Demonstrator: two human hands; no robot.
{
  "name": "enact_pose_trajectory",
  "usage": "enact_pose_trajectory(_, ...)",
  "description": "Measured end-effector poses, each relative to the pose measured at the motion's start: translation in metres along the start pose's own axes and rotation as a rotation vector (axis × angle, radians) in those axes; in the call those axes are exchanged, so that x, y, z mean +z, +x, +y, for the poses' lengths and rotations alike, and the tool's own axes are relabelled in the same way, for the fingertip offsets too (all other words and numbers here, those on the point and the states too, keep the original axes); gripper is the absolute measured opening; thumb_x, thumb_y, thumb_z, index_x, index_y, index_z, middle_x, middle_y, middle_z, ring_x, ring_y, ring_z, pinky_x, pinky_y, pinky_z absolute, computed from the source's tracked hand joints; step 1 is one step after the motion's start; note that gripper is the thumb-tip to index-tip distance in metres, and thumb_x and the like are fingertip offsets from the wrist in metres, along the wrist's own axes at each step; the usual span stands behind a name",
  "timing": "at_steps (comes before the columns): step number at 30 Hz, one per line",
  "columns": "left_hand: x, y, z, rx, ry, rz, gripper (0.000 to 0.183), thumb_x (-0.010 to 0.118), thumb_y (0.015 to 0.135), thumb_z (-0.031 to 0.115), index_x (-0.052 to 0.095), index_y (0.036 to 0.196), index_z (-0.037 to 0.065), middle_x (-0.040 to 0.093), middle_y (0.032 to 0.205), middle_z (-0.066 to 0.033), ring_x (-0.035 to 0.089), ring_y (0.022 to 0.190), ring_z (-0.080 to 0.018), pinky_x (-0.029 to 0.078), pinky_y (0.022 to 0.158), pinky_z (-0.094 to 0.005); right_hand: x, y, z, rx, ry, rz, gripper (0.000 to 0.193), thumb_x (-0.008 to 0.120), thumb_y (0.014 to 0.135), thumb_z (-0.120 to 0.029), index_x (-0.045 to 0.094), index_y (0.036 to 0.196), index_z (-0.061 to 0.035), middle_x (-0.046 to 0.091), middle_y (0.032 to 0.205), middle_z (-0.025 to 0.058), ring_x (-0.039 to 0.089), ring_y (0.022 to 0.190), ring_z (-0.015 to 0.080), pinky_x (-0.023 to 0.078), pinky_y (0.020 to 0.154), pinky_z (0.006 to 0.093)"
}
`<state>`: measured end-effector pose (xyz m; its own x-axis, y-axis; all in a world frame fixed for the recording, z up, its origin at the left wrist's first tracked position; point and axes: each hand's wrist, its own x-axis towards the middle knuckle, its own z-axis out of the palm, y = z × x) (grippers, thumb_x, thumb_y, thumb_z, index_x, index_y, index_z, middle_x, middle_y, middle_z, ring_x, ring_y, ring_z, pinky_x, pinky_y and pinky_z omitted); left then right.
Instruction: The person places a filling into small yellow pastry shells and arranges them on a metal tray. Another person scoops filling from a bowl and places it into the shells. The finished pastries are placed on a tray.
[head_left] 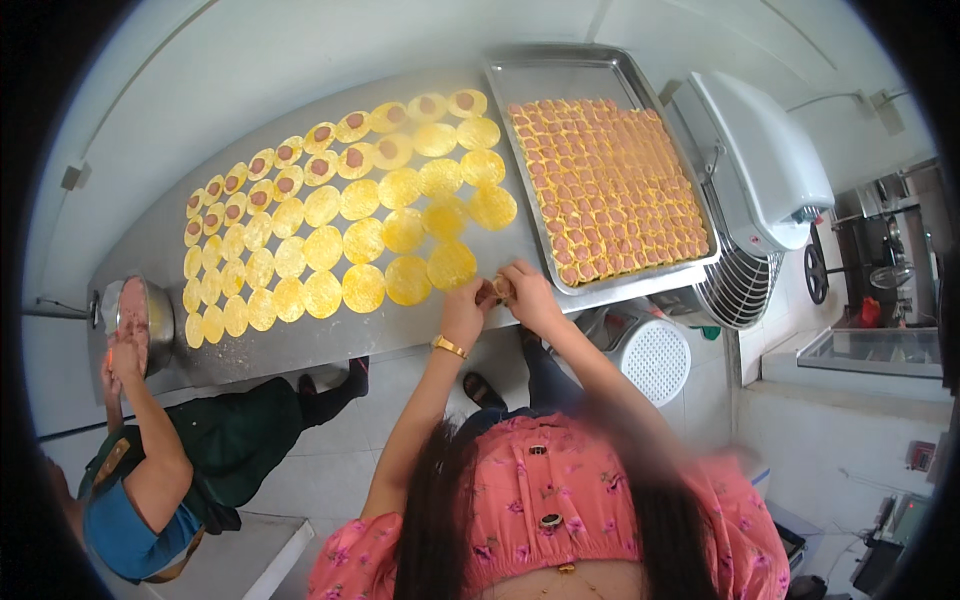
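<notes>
Both of my hands meet at the table's front edge, fingers closed around one small, partly hidden open-topped dumpling (499,288). My left hand (468,304), below a gold wristwatch, pinches it from the left; my right hand (530,294) holds it from the right. Just beyond my left hand lie rows of round yellow dumpling wrappers (363,288) on the metal table. Lumps of pink filling (354,157) sit on wrappers in the far rows. To the right, a metal tray (560,80) carries close rows of finished dumplings (610,190) with pink tops.
At the table's left end, a co-worker's hands (125,358) work at a metal bowl (160,325) of pink filling. A white mixer (760,160) with a wire guard stands right of the tray. Below the tray is a white perforated stool (652,362).
</notes>
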<state>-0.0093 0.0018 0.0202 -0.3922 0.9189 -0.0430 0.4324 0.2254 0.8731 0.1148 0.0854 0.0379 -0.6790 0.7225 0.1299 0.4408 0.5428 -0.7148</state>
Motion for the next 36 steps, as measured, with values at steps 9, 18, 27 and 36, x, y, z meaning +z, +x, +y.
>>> enact_pose_trajectory(9, -0.034, 0.038, 0.011, -0.029, 0.106, -0.085, 0.016, 0.065, 0.077, 0.006, 0.065, 0.092, 0.001, 0.066, 0.076, -0.012, 0.066, 0.072, -0.0213, 0.051, 0.066, -0.0307, -0.001, 0.018, 0.006, -0.07, -0.107, -0.144, 0.024, 0.058, 0.071, 0.0, 0.061, 0.094, -0.0047, 0.054, 0.088, 0.0145, 0.054, 0.085, 0.0367, 0.046, 0.073, 0.0441)
enact_pose_trajectory(18, -0.103, 0.33, 0.032, 0.298, 0.612, 0.215, 0.015, 0.059, 0.078, 0.006, 0.067, 0.091, 0.006, 0.065, 0.088, -0.0146, 0.062, 0.079, -0.0313, 0.049, 0.07, -0.0381, -0.152, 0.122, 0.064, 0.06, 0.317, -0.072, 0.041, 0.063, 0.066, 0.007, 0.063, 0.105, -0.0065, 0.054, 0.085, 0.0015, 0.056, 0.077, 0.0127, 0.05, 0.071, 0.0264)
enact_pose_trajectory(27, -0.103, 0.482, -0.019, 0.137, 0.567, -0.158, 0.023, 0.057, 0.068, -0.009, 0.068, 0.087, 0.001, 0.065, 0.074, -0.0124, 0.064, 0.069, -0.0189, 0.051, 0.065, -0.0305, -0.293, 0.309, 0.231, 0.037, -0.186, 0.124, 0.028, 0.062, 0.061, 0.003, 0.065, 0.088, -0.005, 0.057, 0.078, 0.0106, 0.057, 0.076, 0.0286, 0.046, 0.068, 0.0363)
enact_pose_trajectory(36, -0.092, 0.497, -0.009, 0.093, 0.584, -0.318, 0.016, 0.064, 0.065, -0.005, 0.067, 0.079, 0.002, 0.067, 0.074, -0.0119, 0.065, 0.068, -0.0223, 0.052, 0.067, -0.0307, -0.266, 0.356, 0.295, -0.08, -0.388, -0.291, 0.031, 0.058, 0.062, 0.005, 0.067, 0.09, -0.0056, 0.06, 0.089, 0.0134, 0.058, 0.084, 0.0325, 0.047, 0.073, 0.0373)
